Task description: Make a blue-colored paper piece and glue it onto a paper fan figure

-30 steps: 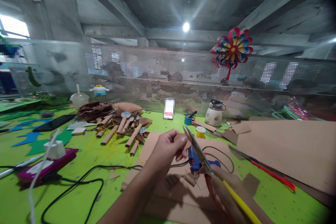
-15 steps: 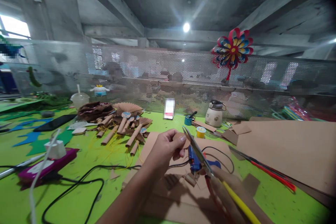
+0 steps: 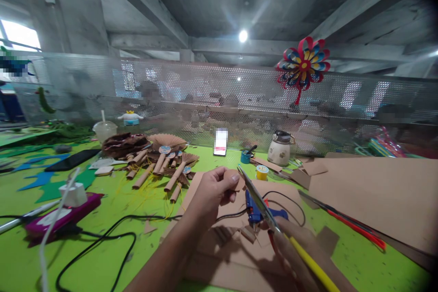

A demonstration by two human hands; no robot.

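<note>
My left hand (image 3: 211, 190) is raised over the table and pinches a small round piece of brown cardboard (image 3: 237, 179) between thumb and fingers. My right hand (image 3: 298, 251), low at the bottom right, grips a pair of scissors (image 3: 260, 200) with red and yellow handles. The long blades point up and left, and their tips meet the edge of the cardboard piece. Under both hands lie brown cardboard sheets (image 3: 236, 246) with cut scraps, and a blue glue gun (image 3: 255, 212) rests just behind the blades.
Black cables (image 3: 112, 232) cross the green table (image 3: 102, 200). A purple power strip (image 3: 59, 219) with a white charger lies at the left. Brown paper fans (image 3: 160, 159) lie behind. A phone (image 3: 221, 141), small pots, a jug (image 3: 280, 148) and a large cardboard sheet (image 3: 372, 196) stand further back.
My left hand and the cardboard piece have shifted slightly up and left. The scissors have followed, staying at the piece's edge.
</note>
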